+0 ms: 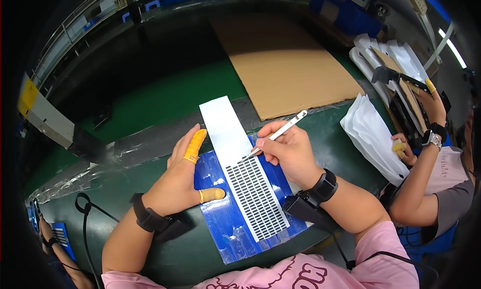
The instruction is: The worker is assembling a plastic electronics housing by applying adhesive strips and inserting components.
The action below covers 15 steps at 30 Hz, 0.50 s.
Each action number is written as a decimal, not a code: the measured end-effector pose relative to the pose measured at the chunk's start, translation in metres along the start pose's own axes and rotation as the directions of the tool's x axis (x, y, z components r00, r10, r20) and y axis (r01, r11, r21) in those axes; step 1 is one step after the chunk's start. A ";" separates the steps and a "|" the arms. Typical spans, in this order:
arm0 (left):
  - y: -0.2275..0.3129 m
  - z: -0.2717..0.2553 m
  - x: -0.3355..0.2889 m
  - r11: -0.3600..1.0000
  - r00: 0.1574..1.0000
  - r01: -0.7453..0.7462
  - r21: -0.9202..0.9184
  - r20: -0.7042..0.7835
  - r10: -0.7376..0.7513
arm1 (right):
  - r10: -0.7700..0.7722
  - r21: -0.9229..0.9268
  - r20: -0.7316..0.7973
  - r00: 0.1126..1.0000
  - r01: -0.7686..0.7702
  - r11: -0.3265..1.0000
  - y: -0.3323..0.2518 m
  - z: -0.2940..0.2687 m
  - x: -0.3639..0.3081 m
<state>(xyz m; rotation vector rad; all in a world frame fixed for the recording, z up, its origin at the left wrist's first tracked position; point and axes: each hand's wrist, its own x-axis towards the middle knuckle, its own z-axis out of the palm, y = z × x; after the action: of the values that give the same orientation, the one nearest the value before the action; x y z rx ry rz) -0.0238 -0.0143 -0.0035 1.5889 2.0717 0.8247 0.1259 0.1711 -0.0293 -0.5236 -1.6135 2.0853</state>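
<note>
My right hand [288, 148] grips a pale pair of tweezers [285, 127] like a pen. Their tips touch the upper edge of the rows of small dark rectangles on a white label sheet [224, 123]. The sheet's upper part is blank white. Beneath it lies a blue board [220, 216], with shiny clear tape on parts of its surface. Thumb and fingers spread apart, my left hand [180, 176] rests at the board's left side, the thumb on the board. Yellow finger cots cover its thumb and one finger.
A cardboard sheet [295, 68] lies beyond the green table [145, 188]. At right, a co-worker's hands [431, 106] are among white sheets [371, 133] and dark pieces. Black cables run from my wristbands. Another co-worker's hand [46, 230] is at far left, beside a blue board [62, 239].
</note>
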 end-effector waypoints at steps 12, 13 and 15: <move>-0.011 0.000 0.009 0.989 0.994 0.064 0.136 0.078 -0.075 | 0.026 -0.021 -0.050 0.998 -0.027 0.999 0.000 0.000 0.008; -0.010 0.000 0.008 0.989 0.994 0.065 0.135 0.076 -0.076 | 0.030 0.005 -0.041 0.999 -0.030 1.000 0.000 0.000 0.008; -0.008 0.000 0.007 0.994 0.995 0.072 0.086 0.057 -0.077 | 0.033 0.031 -0.027 0.999 -0.032 0.999 0.000 -0.002 0.007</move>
<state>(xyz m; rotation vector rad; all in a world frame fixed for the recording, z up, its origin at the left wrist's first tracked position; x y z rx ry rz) -0.0319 -0.0095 -0.0088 1.5498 2.1341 0.6638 0.1209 0.1768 -0.0302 -0.5687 -1.5653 2.1137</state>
